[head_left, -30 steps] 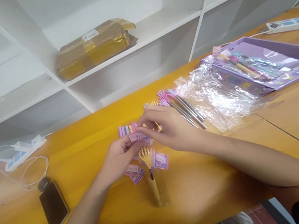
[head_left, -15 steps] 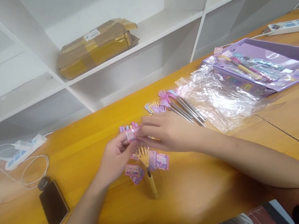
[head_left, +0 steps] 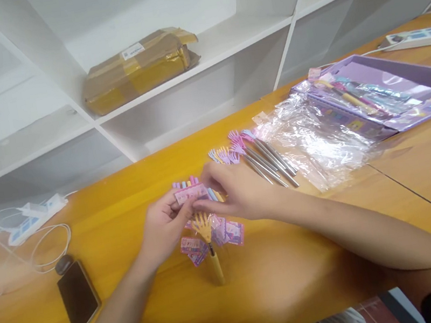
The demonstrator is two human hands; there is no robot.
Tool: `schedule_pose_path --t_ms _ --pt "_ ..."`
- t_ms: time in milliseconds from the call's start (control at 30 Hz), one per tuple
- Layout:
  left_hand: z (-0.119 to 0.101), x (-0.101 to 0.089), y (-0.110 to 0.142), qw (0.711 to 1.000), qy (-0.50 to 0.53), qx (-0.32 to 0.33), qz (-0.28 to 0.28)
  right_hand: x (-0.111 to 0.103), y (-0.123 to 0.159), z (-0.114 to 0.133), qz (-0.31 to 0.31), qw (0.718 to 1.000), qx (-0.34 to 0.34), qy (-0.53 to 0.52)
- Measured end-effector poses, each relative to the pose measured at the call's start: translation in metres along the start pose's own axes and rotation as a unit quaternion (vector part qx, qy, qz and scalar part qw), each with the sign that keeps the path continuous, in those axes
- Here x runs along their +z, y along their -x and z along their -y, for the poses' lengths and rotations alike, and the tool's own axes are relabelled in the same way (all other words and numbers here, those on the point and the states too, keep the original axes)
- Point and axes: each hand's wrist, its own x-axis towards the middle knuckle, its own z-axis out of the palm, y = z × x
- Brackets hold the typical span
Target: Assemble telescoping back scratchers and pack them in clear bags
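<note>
My left hand [head_left: 160, 227] pinches a pink printed header card [head_left: 188, 194] between thumb and fingers. My right hand [head_left: 240, 190] grips the card's right end, its thumb along the lower edge. Just below the card hangs a yellow hand-shaped back scratcher [head_left: 216, 268], apparently in a clear bag. Several pink and purple cards [head_left: 193, 248] lie on the table around it. Beyond my hands is a row of coloured handles [head_left: 184, 184], partly hidden. To the right lie several back scratchers [head_left: 269, 155] with metal rods and pastel hand-shaped heads.
Crumpled clear bags [head_left: 318, 139] lie beside an open purple box [head_left: 378, 67] holding packaged back scratchers. A phone [head_left: 78, 298], a cable and a power strip [head_left: 36, 218] are at the left. Behind the table, a taped carton [head_left: 140, 72] rests on white shelves.
The card has turned so more of its printed front shows. My right fingers have shifted and bent at its right end. The yellow back scratcher has swung slightly left.
</note>
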Motion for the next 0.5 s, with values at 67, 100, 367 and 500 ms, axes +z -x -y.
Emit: schedule_pose_path --t_ms 67,100,367,500 --pt "-0.0004 -0.0009 0.0007 1.000 -0.009 0.002 0.001 0.0012 -0.0001 0.0032 0.034 0.993 0.079 -0.084" --pt "-0.0002 -0.0016 0.0010 1.000 -0.014 0.002 0.001 0.0015 -0.0004 0.0048 0.049 0.986 0.100 -0.121" --pt "0.0057 -0.0060 0.0022 0.999 -0.049 0.009 -0.004 0.0069 -0.0020 0.0045 0.090 0.971 0.111 -0.191" --pt "0.0066 -0.0055 0.0016 0.998 -0.062 0.006 0.014 0.0090 -0.0012 0.0003 0.094 0.972 0.097 -0.194"
